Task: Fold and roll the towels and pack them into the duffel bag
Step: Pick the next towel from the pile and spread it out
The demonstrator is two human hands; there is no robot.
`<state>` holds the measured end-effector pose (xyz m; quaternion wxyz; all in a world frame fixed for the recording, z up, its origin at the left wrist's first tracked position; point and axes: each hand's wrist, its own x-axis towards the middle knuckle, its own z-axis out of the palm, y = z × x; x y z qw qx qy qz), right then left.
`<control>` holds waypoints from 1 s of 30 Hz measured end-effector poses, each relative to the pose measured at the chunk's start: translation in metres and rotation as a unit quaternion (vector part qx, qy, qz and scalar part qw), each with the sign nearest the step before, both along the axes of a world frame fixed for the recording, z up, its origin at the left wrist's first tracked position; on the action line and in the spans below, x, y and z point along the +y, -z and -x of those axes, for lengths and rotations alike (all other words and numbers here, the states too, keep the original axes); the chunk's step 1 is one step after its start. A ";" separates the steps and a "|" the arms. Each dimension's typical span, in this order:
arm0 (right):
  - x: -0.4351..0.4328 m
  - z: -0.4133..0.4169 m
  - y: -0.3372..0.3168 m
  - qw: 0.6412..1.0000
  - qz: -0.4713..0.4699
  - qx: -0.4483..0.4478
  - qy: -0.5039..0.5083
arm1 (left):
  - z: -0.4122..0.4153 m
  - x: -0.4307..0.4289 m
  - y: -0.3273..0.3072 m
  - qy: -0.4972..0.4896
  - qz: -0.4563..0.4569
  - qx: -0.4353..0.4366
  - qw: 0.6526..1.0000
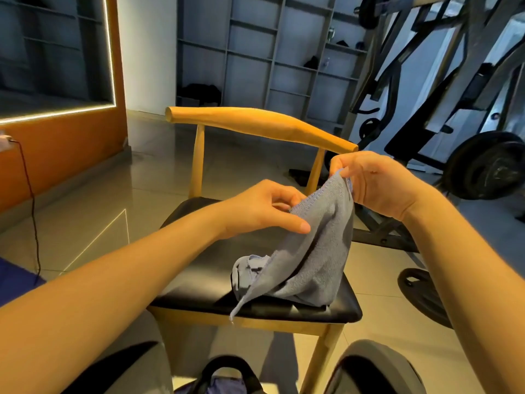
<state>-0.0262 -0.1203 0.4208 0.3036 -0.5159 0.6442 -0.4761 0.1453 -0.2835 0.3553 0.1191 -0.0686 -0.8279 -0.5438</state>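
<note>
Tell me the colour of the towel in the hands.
The towel is plain greyish blue with a stitched hem; the head view shows it.

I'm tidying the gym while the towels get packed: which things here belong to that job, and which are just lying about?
Job: towel, pinched by left hand and right hand; chair under it; bag at the bottom edge.
Lying about: weight plate on the floor; weight machine; shelves.

We are in a gym.
We see a big metal weight machine (471, 46), round black weight plates (490, 166) and gray cubby shelves (255, 55).
</note>
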 end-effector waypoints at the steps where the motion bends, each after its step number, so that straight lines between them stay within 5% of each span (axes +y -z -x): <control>1: 0.000 0.002 0.001 1.000 0.006 -0.008 0.015 | -0.002 -0.003 -0.001 -0.005 0.007 0.004 1.000; 12: -0.019 0.006 0.016 0.968 0.044 -0.081 0.232 | -0.024 -0.043 0.039 -0.169 0.018 0.060 0.984; 17: -0.032 0.007 0.018 0.955 0.053 -0.082 0.279 | -0.030 -0.048 0.063 -0.153 0.128 0.006 0.980; 22: -0.037 0.011 0.023 0.938 0.036 -0.081 0.334 | -0.041 -0.048 0.096 -0.255 0.122 0.060 0.957; 30: -0.045 0.020 0.027 0.903 0.029 -0.106 0.416 | -0.058 -0.045 0.123 -0.244 0.216 0.071 0.943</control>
